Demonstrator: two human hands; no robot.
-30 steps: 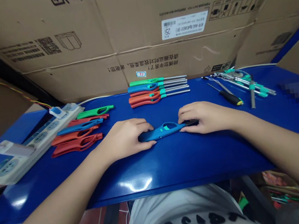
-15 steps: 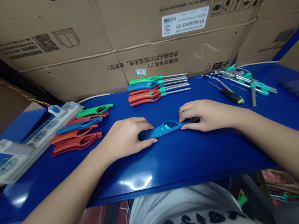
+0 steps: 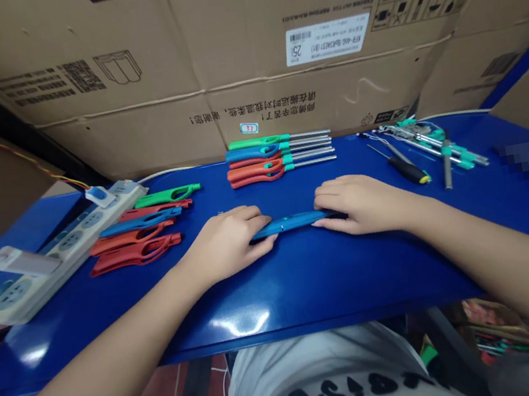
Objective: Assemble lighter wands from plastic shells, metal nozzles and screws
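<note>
A blue plastic lighter body [image 3: 291, 222] with a teal trigger lies edge-up on the blue table [image 3: 308, 278], held between both hands. My left hand [image 3: 224, 242] is closed round its handle end. At the other end my right hand [image 3: 364, 201] pinches it, where a dark tip shows. Behind them lies a row of finished lighters with metal rods [image 3: 278, 155] in green, blue and orange. To the left lie several empty handle shells [image 3: 141, 235] in red, blue and green.
A white power strip [image 3: 55, 250] with a plugged adapter lies at the left edge. A black-handled screwdriver [image 3: 404, 166] and a heap of metal rod parts [image 3: 438, 142] lie at the back right. Large cardboard boxes [image 3: 240, 53] wall off the back.
The lighter body has been rolled from lying flat onto its edge, so its trigger opening no longer faces up. Both hands stayed at its ends.
</note>
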